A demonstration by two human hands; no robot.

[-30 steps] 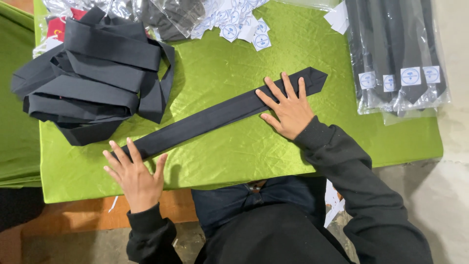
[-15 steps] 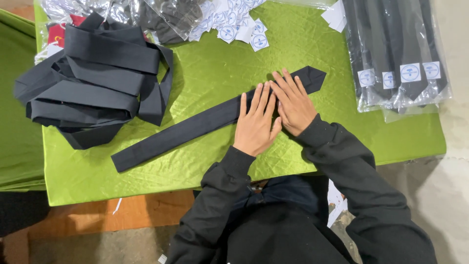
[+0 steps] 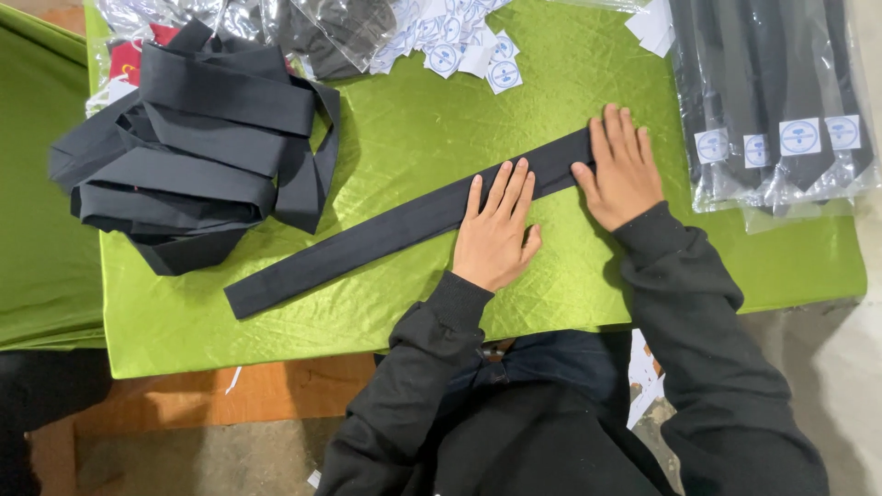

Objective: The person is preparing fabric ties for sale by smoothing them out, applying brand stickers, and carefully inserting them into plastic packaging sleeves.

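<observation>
A long black necktie (image 3: 367,241) lies diagonally on the green cloth-covered table (image 3: 386,312), its narrow end at the lower left. My left hand (image 3: 496,230) lies flat, fingers apart, pressing on the tie near its middle. My right hand (image 3: 623,170) lies flat over the tie's wide upper-right end and hides the tip. Both hands rest on the tie rather than gripping it.
A heap of loose black ties (image 3: 197,152) sits at the table's left. Ties packed in clear bags with round labels (image 3: 781,119) lie at the right. Small round-printed labels (image 3: 459,50) and crumpled plastic bags (image 3: 322,28) lie along the far edge.
My left hand moved from the tie's narrow lower-left end up to its middle. My right hand slid up over the wide tip, covering it.
</observation>
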